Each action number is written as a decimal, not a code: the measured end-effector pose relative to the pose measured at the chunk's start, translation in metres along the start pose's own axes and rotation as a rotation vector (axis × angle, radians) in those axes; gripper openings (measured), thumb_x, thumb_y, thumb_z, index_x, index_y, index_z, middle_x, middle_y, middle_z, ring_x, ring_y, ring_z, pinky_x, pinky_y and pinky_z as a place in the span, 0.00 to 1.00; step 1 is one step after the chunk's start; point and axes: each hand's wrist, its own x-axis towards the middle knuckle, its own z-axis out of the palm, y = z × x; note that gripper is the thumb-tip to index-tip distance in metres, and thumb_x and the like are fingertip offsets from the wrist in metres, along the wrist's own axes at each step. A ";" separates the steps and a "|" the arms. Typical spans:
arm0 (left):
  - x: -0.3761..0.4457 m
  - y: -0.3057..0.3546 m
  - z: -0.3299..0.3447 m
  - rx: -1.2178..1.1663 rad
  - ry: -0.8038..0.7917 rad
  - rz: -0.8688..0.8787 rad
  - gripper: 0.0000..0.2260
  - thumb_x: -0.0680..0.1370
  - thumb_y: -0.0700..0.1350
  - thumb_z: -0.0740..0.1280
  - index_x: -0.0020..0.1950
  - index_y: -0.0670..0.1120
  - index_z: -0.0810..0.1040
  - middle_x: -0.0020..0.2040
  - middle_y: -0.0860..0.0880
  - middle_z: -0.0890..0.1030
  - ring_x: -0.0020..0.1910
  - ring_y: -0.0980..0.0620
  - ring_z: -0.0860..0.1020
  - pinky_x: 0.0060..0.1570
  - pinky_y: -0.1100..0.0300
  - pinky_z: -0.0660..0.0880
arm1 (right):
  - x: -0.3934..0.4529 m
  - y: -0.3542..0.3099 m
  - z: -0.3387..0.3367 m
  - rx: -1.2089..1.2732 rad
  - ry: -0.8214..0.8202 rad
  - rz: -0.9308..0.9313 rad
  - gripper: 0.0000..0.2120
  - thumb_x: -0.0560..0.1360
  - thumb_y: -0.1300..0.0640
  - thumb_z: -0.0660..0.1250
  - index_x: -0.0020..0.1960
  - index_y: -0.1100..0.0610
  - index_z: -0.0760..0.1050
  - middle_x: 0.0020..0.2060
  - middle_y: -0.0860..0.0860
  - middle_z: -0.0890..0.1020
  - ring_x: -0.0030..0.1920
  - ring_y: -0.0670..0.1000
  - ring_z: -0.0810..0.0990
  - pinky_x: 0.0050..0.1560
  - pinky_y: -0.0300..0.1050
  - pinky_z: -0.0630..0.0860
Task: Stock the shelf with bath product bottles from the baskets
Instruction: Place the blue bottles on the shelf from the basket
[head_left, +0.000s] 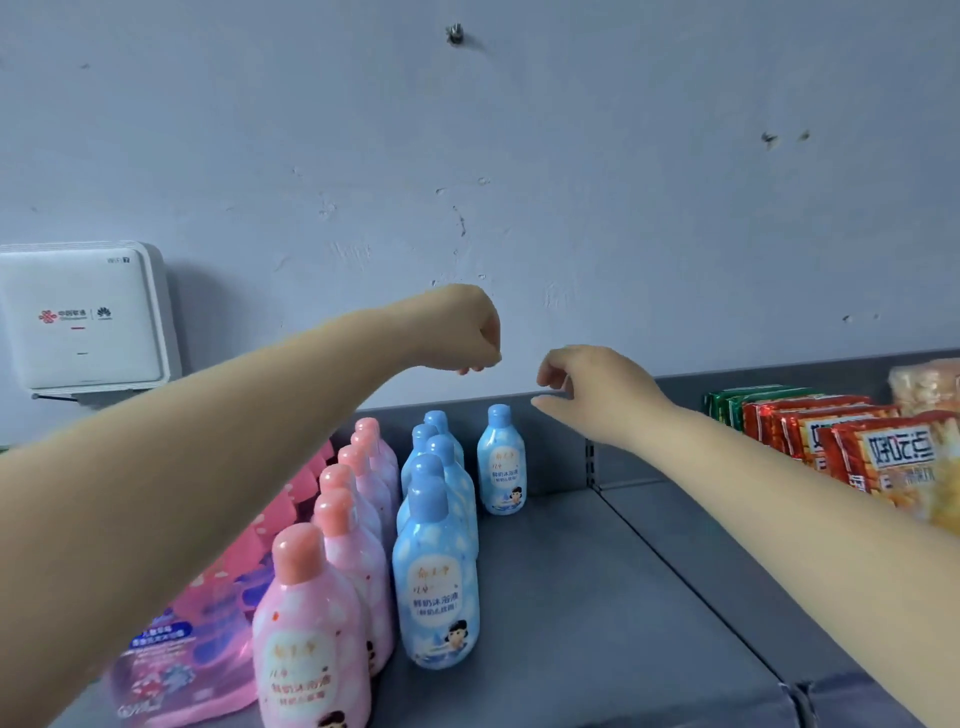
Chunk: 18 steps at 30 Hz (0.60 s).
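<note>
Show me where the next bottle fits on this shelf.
Bare shelf lies right of the blue row, in front of the lone blue bottle, up to the divider. Pink bottles and snack packs crowd either side.

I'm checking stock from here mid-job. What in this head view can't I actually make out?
- Baskets: none in the head view, so the remaining stock is unknown.
- Pink bottles: the left arm covers the row's left side, and the bottom edge cuts off the front one.
- Blue bottles: they overlap in a row, so the exact count is unclear.
- Left hand: fingers curl away from the camera, hiding the grip.
- Snack packs: the right arm and right edge hide them.
</note>
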 end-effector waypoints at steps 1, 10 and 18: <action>-0.011 0.008 0.001 0.014 0.029 0.027 0.08 0.75 0.42 0.63 0.48 0.42 0.81 0.43 0.48 0.82 0.45 0.48 0.79 0.47 0.57 0.75 | -0.012 -0.006 -0.009 -0.111 0.002 -0.039 0.11 0.76 0.47 0.63 0.53 0.53 0.74 0.46 0.45 0.74 0.47 0.49 0.75 0.41 0.41 0.67; -0.096 0.078 0.058 0.177 0.119 0.297 0.07 0.76 0.47 0.61 0.48 0.47 0.76 0.46 0.50 0.79 0.46 0.46 0.77 0.43 0.56 0.74 | -0.138 -0.038 -0.055 -0.466 -0.021 -0.098 0.14 0.78 0.46 0.59 0.56 0.55 0.72 0.50 0.49 0.76 0.55 0.54 0.74 0.41 0.44 0.68; -0.132 0.170 0.132 0.193 0.087 0.563 0.10 0.78 0.46 0.58 0.53 0.44 0.76 0.48 0.47 0.80 0.46 0.43 0.78 0.40 0.58 0.68 | -0.267 -0.007 -0.082 -0.634 -0.193 0.130 0.12 0.78 0.48 0.58 0.56 0.56 0.70 0.52 0.50 0.75 0.55 0.54 0.74 0.41 0.46 0.68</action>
